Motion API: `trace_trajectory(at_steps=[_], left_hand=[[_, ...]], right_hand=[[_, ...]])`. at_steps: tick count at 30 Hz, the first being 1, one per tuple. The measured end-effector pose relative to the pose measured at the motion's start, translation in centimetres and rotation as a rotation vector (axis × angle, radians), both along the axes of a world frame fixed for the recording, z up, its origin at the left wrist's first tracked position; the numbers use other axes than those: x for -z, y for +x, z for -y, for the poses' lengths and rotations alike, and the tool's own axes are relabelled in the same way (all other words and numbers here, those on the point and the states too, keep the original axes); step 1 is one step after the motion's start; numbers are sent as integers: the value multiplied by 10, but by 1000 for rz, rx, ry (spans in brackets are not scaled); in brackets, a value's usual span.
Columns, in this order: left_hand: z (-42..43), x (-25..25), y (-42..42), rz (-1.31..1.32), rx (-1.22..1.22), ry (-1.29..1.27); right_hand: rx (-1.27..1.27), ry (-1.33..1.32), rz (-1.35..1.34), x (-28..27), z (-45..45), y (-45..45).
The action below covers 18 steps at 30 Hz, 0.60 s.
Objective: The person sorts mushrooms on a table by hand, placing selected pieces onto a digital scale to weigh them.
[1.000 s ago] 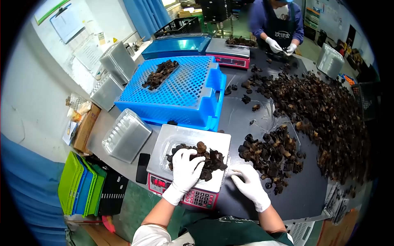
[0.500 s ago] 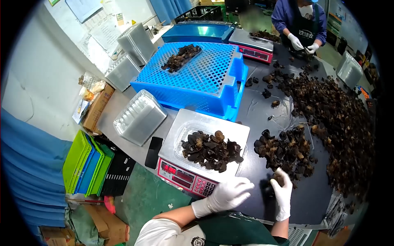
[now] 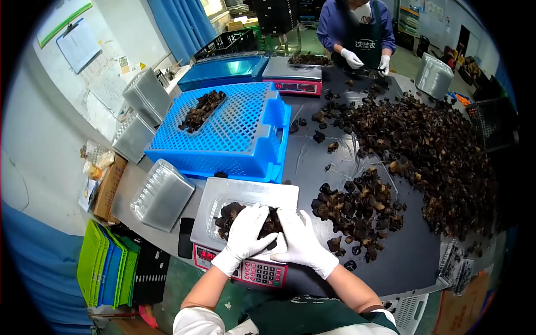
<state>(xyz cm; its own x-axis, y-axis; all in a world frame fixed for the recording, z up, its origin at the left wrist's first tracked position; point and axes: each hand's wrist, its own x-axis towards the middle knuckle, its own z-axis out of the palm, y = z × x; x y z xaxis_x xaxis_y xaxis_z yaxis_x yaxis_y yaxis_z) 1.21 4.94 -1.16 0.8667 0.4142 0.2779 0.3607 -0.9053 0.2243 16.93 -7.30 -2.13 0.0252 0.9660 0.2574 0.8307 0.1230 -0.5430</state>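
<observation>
Both my hands wear white gloves and rest on dark dried fungus in a clear tray on the silver scale. My left hand lies over the middle of the fungus, fingers extended and thumb apart. My right hand presses at the tray's right side, its fingers spread and tips near my left hand. The fungus under the palms is hidden. Just right of my right hand lies a small fungus pile on the dark table.
A blue crate bears another tray of fungus. Clear trays are stacked left of the scale, beside a black phone. A large fungus heap covers the right side. Across the table stands a co-worker near a second scale.
Half a second ago both hands were off the scale, my right one by the small pile. Both are now on the fungus in the tray. The camera view has shifted.
</observation>
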Motion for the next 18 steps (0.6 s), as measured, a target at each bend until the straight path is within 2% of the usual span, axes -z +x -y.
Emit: trace_trajectory(at_steps=[1,2,5,7,9,14,17,18], left_hand=[[2,-2,0,54,-32,-53],[2,-4,2,132,-24,23],[3,-1,-2,88,-53,-86],[4,-1,-1,126,-69,-61],[5,-5,-1,186,-70,24],[10,-29,-26,295,-102,18],[-2,-17,-55,599,-355,-159],[-10,-16,-66,628,-458,-172]], right_hand=[[-28,7,3,-2,-3,-1],[-53,8,8,-3,-6,-2],[-110,-7,18,3,-9,-1],[-141,-20,23,2,-9,0],[-63,-24,51,-5,-7,-1],[-50,-13,-289,5,5,24],[88,73,-542,-13,14,36],[170,204,-518,5,16,38]])
